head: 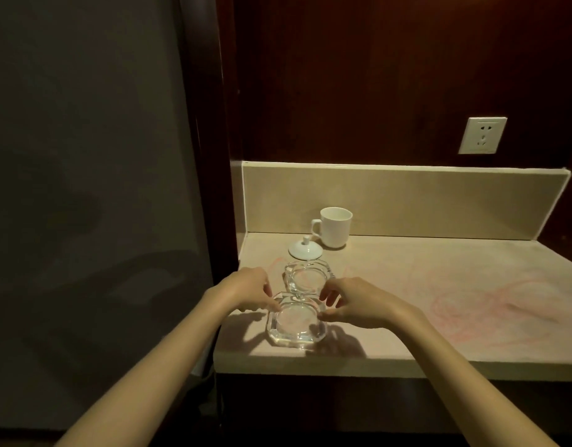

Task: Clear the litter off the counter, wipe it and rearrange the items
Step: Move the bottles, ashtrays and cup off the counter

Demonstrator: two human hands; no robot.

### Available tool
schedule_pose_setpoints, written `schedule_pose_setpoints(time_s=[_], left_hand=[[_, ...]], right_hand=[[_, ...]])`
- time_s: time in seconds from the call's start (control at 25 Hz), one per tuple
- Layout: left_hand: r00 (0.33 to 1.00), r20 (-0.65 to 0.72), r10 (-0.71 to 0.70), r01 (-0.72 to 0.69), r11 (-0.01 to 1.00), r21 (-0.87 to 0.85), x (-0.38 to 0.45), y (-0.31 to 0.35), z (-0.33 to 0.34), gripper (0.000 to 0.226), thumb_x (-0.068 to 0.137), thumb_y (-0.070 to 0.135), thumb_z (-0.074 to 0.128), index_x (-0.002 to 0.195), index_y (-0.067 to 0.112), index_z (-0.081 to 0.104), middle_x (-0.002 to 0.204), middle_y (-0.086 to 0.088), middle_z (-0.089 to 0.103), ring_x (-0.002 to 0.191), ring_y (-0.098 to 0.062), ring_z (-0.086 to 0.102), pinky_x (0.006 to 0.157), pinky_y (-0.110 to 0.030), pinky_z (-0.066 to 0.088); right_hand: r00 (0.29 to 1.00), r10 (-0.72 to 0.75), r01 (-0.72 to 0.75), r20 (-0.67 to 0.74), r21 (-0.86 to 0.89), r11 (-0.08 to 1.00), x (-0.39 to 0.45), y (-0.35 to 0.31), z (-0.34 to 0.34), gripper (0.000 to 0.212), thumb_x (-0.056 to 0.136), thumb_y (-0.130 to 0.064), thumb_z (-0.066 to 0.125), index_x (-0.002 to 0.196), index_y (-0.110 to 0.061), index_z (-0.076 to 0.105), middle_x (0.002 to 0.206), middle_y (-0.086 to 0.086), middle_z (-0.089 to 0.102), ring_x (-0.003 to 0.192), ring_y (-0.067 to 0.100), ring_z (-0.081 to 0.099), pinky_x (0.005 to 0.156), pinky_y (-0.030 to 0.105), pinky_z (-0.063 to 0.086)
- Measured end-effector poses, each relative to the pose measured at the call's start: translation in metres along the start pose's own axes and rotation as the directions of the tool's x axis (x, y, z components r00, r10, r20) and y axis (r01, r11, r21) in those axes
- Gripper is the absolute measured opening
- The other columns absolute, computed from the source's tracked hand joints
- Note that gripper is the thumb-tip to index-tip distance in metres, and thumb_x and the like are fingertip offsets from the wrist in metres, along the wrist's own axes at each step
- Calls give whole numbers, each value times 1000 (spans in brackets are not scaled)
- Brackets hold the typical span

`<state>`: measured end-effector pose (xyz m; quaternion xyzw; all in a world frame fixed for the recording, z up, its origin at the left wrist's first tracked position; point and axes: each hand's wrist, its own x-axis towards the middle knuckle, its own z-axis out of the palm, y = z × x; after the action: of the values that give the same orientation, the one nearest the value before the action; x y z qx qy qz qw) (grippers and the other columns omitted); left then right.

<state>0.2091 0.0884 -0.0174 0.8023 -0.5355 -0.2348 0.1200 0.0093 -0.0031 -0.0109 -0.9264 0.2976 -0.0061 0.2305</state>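
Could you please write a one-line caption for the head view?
Both hands grip the near glass ashtray on the counter, beside a second ashtray.

Two clear glass ashtrays on a beige counter [439, 285], near its left end. Nearer ashtray [296, 322] close to the front edge, touched on its left rim by the left hand [250, 290] and on its right rim by the right hand [359, 304], fingers curled at the glass. Farther ashtray [309, 277] just behind, touching or nearly touching the nearer one. Behind these, a white mug [334, 227] upright by the backsplash, with a white lid [305, 250] lying just beside it, knob up. White wall socket [482, 135] on dark wood panelling above. Faint pink smears across the counter's right part.
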Motion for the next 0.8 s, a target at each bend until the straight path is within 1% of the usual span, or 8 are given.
schedule_pose_setpoints(time_s=[0.16, 0.28, 0.36, 0.4, 0.48, 0.6, 0.72, 0.8], left_hand=[[992, 41, -116, 119, 991, -68, 17, -1, 15, 33, 83, 35, 73, 91, 4, 67, 71, -3, 68, 58, -11, 63, 62, -26, 55], [990, 32, -140, 141, 989, -41, 27, -4, 20, 30, 80, 37, 75, 84, 9, 65, 69, 0, 65, 56, -10, 58, 55, -23, 48], [985, 58, -160, 164, 984, -74, 34, -7, 21, 27, 76, 32, 78, 81, 8, 66, 72, -2, 68, 58, -11, 62, 58, -25, 52], [984, 70, -163, 169, 982, -84, 35, -8, 21, 26, 75, 30, 80, 82, 8, 68, 74, -3, 70, 60, -12, 64, 60, -26, 53], [982, 88, -166, 177, 976, -127, 36, -12, 22, 27, 73, 27, 81, 83, 5, 69, 73, -4, 70, 60, -13, 65, 60, -25, 53], [983, 99, -157, 177, 953, -247, 33, -14, 19, 29, 75, 21, 81, 88, -2, 68, 71, -8, 71, 56, -15, 66, 59, -26, 55], [987, 71, -147, 162, 930, -329, 34, -6, 5, 33, 77, 18, 79, 93, -9, 67, 74, -14, 71, 55, -16, 67, 60, -27, 58], [991, 38, -131, 136, 931, -338, 40, 1, -6, 37, 76, 21, 80, 93, -10, 69, 74, -15, 71, 55, -15, 67, 61, -25, 58]], right_hand=[[999, 39, -39, 14, -35, 999, 20, 12, 2, 40, 86, -43, 63, 110, -12, 62, 107, 3, 67, 92, 19, 63, 85, 36, 53], [990, 120, -119, 74, -9, 993, 32, 22, 10, 40, 88, -43, 60, 90, -4, 67, 86, 9, 71, 72, 22, 66, 71, 36, 54], [982, 150, -154, 112, 30, 988, 38, 27, 17, 36, 87, -42, 61, 71, -10, 58, 71, 4, 62, 59, 15, 55, 60, 30, 46], [981, 148, -156, 123, 60, 986, 41, 29, 20, 34, 86, -41, 63, 66, -15, 52, 66, -1, 56, 57, 11, 49, 57, 26, 40], [980, 138, -157, 143, 139, 978, 46, 32, 26, 33, 83, -37, 67, 63, -18, 49, 62, -4, 50, 55, 9, 45, 54, 22, 35], [979, 129, -160, 157, 201, 967, 52, 36, 28, 30, 82, -27, 68, 61, -13, 52, 52, -5, 52, 50, 11, 48, 49, 19, 36], [984, 112, -139, 135, 212, 967, 57, 36, 14, 26, 86, -20, 61, 69, 0, 60, 61, 6, 60, 49, 14, 55, 45, 21, 43], [986, 101, -137, 135, 290, 947, 61, 37, -2, 24, 89, -16, 56, 69, -3, 59, 59, 7, 64, 45, 13, 61, 42, 20, 46]])
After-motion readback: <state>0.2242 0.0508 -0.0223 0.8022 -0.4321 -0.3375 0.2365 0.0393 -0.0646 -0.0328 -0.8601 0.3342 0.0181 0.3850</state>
